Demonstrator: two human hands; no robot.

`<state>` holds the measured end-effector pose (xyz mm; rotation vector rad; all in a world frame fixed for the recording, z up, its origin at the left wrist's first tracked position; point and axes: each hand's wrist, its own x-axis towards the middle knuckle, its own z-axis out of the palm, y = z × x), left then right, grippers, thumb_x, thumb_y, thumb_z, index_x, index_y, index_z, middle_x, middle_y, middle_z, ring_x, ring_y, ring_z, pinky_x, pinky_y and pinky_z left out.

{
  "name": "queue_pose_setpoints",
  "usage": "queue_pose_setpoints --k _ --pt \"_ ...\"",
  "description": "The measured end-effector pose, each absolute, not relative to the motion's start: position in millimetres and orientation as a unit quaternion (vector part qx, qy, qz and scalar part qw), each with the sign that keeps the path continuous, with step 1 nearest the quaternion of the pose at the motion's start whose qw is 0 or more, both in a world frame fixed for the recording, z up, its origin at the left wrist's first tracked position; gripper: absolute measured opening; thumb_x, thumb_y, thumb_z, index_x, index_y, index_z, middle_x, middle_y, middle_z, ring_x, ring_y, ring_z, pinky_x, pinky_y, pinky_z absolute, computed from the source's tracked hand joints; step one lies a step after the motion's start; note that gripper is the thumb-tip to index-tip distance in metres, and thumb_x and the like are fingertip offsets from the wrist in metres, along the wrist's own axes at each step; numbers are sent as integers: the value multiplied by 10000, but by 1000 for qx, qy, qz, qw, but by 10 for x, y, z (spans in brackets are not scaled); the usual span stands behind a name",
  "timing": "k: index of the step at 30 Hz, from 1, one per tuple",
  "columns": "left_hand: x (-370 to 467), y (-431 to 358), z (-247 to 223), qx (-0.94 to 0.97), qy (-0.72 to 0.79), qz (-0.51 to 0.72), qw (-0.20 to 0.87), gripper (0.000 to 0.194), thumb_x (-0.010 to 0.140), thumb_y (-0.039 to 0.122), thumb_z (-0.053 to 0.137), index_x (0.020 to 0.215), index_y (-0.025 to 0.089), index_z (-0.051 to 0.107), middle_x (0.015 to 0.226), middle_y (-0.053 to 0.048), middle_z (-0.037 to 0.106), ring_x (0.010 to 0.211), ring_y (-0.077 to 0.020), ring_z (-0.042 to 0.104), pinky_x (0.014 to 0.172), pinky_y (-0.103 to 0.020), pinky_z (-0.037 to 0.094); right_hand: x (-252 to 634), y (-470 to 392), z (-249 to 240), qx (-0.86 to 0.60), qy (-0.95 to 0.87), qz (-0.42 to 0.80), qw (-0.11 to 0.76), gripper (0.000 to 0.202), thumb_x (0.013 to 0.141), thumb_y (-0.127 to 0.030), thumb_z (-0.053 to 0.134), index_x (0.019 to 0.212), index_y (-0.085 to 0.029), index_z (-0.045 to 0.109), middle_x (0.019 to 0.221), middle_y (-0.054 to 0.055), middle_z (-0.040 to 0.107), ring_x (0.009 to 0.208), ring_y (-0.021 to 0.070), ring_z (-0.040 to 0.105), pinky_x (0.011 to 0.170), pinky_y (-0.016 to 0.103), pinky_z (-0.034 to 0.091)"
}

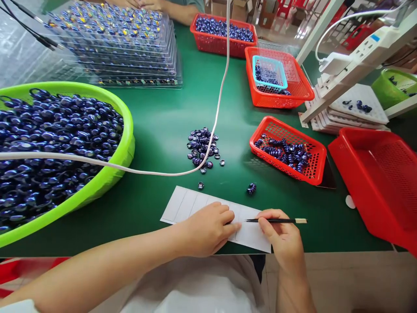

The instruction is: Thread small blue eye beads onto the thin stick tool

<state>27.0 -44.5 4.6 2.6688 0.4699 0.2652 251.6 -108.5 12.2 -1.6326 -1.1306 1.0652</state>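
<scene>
A white paper strip (pixel 187 204) with ruled lines across it lies at the front edge of the green table. My left hand (pixel 208 228) rests on it, fingers curled and thumb and forefinger close together near the strip's middle; whatever is between them is hidden or too small to name. In my right hand (pixel 286 237) is a slim black pointed tool, apparently tweezers (pixel 283 221), gripped between thumb and fingers. Its tip points left at the left fingertips, just over the paper. Beyond the strip sit a loose dark blue shiny piece (pixel 201 185) and a small joined cluster (pixel 251 188).
A pile of dark pieces (pixel 203 145) lies mid-table, crossed by a white cable (pixel 156 174). Left stands a green basket (pixel 130 143) full of similar parts; behind it, stacked clear trays (pixel 130 74). Red baskets (pixel 321 167) line the right. A person's forearm (pixel 182 12) shows opposite.
</scene>
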Motion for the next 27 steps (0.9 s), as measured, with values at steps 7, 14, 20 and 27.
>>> queue_pose_setpoints --k 7,14,20,27 --pt "281 -435 84 960 172 85 205 311 919 181 489 1214 144 576 856 -83 576 727 -232 491 642 -377 396 2511 -1069 131 -663 -470 425 399 220 870 -442 697 839 -224 695 855 33 677 696 165 601 608 242 481" --pt "274 -432 82 960 171 85 203 335 917 189 500 1244 146 558 881 -86 580 742 -235 500 640 -374 386 2522 -1075 126 -658 -468 428 406 192 868 -416 701 828 -229 688 858 31 685 720 171 611 620 242 487" --pt "272 -430 74 959 175 85 208 349 910 197 508 1252 152 562 904 -92 580 744 -236 504 643 -380 390 2505 -1078 133 -663 -460 428 407 196 866 -418 703 820 -228 685 864 26 680 710 162 598 624 240 481" --pt "276 -436 73 959 175 89 202 336 905 196 525 1237 154 554 886 -88 578 743 -238 508 642 -382 402 2526 -1071 125 -662 -476 418 401 215 874 -437 693 830 -226 688 873 42 684 733 180 606 630 251 499"
